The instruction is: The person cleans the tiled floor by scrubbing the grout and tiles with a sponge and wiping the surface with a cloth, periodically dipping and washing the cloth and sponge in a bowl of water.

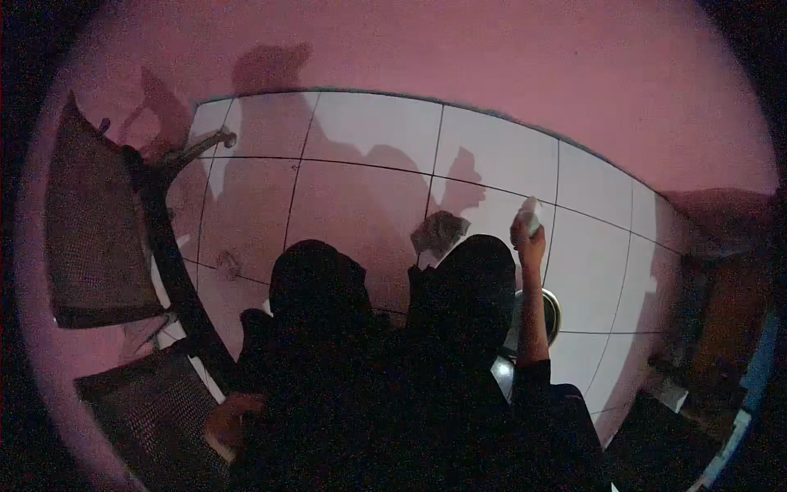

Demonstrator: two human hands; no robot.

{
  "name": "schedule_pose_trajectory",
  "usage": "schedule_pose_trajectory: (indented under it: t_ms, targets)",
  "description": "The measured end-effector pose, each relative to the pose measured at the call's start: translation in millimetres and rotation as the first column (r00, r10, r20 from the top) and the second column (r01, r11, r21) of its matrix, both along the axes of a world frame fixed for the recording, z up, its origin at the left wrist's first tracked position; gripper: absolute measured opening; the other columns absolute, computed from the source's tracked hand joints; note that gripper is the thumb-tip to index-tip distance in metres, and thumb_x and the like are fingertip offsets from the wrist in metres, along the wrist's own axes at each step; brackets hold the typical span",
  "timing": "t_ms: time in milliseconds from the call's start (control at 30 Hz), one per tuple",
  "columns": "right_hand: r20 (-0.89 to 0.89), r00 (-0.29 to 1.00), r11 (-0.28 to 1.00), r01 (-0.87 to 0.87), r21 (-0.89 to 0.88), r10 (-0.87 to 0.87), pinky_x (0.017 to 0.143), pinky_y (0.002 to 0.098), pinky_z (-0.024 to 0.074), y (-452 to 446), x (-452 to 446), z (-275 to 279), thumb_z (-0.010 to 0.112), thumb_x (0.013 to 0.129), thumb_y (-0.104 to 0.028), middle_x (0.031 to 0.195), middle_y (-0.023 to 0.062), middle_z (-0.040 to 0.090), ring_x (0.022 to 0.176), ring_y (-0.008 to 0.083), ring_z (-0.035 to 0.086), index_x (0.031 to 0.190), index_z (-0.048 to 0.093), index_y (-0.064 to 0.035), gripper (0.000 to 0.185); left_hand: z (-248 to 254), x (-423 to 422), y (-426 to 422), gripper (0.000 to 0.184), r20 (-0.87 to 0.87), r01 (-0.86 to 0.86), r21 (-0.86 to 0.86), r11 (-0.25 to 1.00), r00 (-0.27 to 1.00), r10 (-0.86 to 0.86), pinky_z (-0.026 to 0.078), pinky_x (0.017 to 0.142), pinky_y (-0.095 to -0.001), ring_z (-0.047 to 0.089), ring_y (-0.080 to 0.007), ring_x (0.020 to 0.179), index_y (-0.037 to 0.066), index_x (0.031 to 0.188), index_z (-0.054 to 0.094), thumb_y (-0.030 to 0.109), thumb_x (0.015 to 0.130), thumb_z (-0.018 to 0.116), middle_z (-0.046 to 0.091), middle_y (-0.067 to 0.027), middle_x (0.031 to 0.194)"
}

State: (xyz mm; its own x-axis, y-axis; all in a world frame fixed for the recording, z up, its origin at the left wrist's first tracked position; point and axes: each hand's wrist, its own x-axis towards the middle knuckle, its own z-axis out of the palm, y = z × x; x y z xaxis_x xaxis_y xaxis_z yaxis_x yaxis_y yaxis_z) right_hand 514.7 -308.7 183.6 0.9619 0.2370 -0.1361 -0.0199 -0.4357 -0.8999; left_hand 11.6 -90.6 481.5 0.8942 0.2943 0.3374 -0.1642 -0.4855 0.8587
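My right hand [523, 238] is held out over the white tiled floor, fingers wrapped round a small pale object [534, 215]. It looks whitish and soft-edged, and I cannot make out its kind. Under my right forearm shows the rim of a round metal container [556, 315], mostly hidden by the arm and my dark-clothed knee. Low on the left, my left hand [234, 422] is beside the dark mesh seat, close to my body. Dim light hides its fingers.
Past my right knee lies a crumpled greyish cloth-like piece [440, 232]. A black-framed mesh bench [102, 230] stands on the left. A pink wall [492, 57] rises behind the tiles [492, 197]. Dark furniture [721, 320] is at the right.
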Motion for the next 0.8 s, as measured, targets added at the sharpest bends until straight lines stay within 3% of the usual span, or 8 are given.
schedule_pose_trajectory:
  t_ms: [33,100,133,233,367,433,667,800]
  targets:
    - [0.001,1.000,1.000,0.009,-0.009,-0.009,0.057,0.0314,0.0493,1,-2,8,0.070,0.079,-0.041,0.079,0.0102,0.063,0.066,0.0166,0.059,0.094,0.056,0.0014,0.047,6,1,1,0.025,-0.046,0.004,0.000,1.000,0.999,-0.004,0.045,0.080,-0.0450,0.057,-0.0282,0.096,0.002,0.102,0.059,0.022,0.088,0.054,0.060,-0.0135,0.100]
    - [0.115,0.992,0.961,-0.017,-0.275,0.051,0.060,0.0332,0.0495,13,-4,19,0.071,0.077,-0.043,0.076,0.0139,0.064,0.067,0.0191,0.061,0.090,0.057,0.0024,0.049,14,2,3,0.025,-0.096,0.002,-0.005,1.000,0.995,-0.002,0.045,0.078,-0.0442,0.057,-0.0276,0.094,0.002,0.102,0.059,0.022,0.087,0.055,0.059,-0.0131,0.099]
    - [0.080,0.996,0.981,-0.029,-0.190,0.045,0.062,0.0344,0.0494,15,0,1,0.072,0.076,-0.042,0.075,0.0156,0.064,0.069,0.0217,0.063,0.087,0.057,0.0024,0.048,17,1,3,0.025,-0.109,-0.001,-0.004,1.000,0.994,0.000,0.045,0.078,-0.0439,0.057,-0.0273,0.094,0.002,0.102,0.058,0.022,0.086,0.056,0.059,-0.0128,0.099]
    - [0.133,0.986,0.981,-0.081,-0.176,0.105,0.065,0.0367,0.0499,21,-7,5,0.073,0.075,-0.041,0.077,0.0172,0.065,0.072,0.0262,0.065,0.087,0.057,0.0026,0.048,19,0,0,0.025,-0.110,-0.066,-0.026,0.997,0.992,0.063,0.044,0.076,-0.0428,0.056,-0.0264,0.091,0.002,0.101,0.058,0.021,0.085,0.057,0.059,-0.0121,0.097]
    - [-0.027,0.999,0.957,-0.040,-0.287,0.034,0.069,0.0408,0.0500,31,-13,0,0.071,0.073,-0.047,0.083,0.0212,0.065,0.078,0.0331,0.065,0.091,0.058,0.0024,0.055,-12,30,-3,0.025,-0.152,-0.248,-0.051,0.967,0.959,0.238,0.044,0.073,-0.0414,0.056,-0.0252,0.087,0.002,0.100,0.058,0.021,0.083,0.060,0.059,-0.0112,0.095]
    - [-0.022,0.999,0.947,-0.045,-0.318,0.040,0.069,0.0414,0.0499,28,-15,-14,0.070,0.072,-0.050,0.083,0.0215,0.065,0.078,0.0338,0.065,0.092,0.058,0.0025,0.057,-21,39,-2,0.025,-0.175,-0.311,-0.058,0.948,0.939,0.298,0.043,0.071,-0.0407,0.055,-0.0246,0.085,0.002,0.100,0.057,0.020,0.082,0.061,0.059,-0.0108,0.093]
    - [0.031,0.999,0.955,-0.029,-0.296,0.040,0.070,0.0437,0.0498,-1,-14,-35,0.069,0.072,-0.056,0.080,0.0219,0.065,0.075,0.0345,0.065,0.091,0.058,0.0022,0.062,45,-41,-3,0.027,-0.152,-0.470,-0.005,0.883,0.873,0.464,0.042,0.066,-0.0382,0.054,-0.0225,0.079,0.003,0.098,0.057,0.019,0.079,0.065,0.059,-0.0092,0.089]
    - [0.010,0.999,0.948,-0.032,-0.316,0.037,0.068,0.0416,0.0482,-5,-14,-9,0.070,0.074,-0.051,0.083,0.0189,0.065,0.078,0.0295,0.063,0.092,0.059,0.0015,0.056,79,-69,5,0.028,-0.116,-0.593,0.055,0.803,0.795,0.595,0.042,0.063,-0.0368,0.053,-0.0213,0.076,0.003,0.097,0.056,0.019,0.077,0.067,0.059,-0.0082,0.087]
